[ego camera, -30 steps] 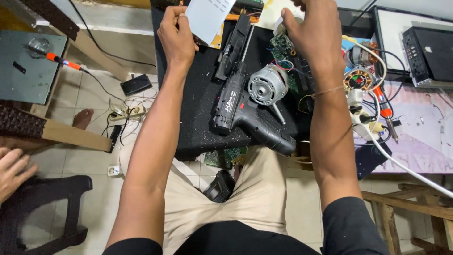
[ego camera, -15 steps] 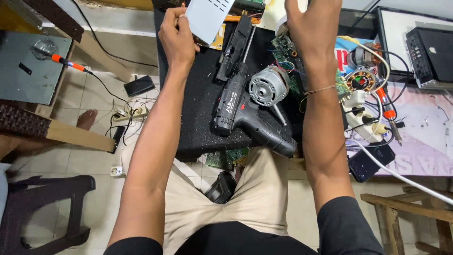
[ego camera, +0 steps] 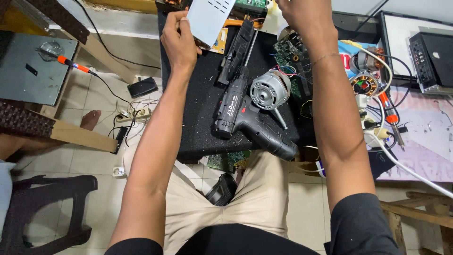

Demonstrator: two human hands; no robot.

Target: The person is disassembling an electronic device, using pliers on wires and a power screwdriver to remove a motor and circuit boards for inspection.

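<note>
My left hand (ego camera: pixel 179 40) grips the left edge of a white perforated metal cover (ego camera: pixel 207 19) held up over the far end of a black work mat (ego camera: pixel 198 113). My right hand (ego camera: pixel 302 16) reaches up at the cover's right side, its fingers cut off by the top edge of the frame. Below the hands a black cordless drill (ego camera: pixel 250 120) lies on the mat beside a grey electric motor (ego camera: pixel 270 89).
A green circuit board (ego camera: pixel 295 54) and a long black part (ego camera: pixel 238 47) lie on the mat. Copper-wound stators (ego camera: pixel 363 82), a soldering iron (ego camera: pixel 389 111) and white cable sit at the right. Left: a grey metal plate (ego camera: pixel 28 71), power strip (ego camera: pixel 134 113), another person's bare foot (ego camera: pixel 89 118).
Both hands have moved slightly up and away with the white cover; the view has shifted a little. The drill and motor have stayed put.
</note>
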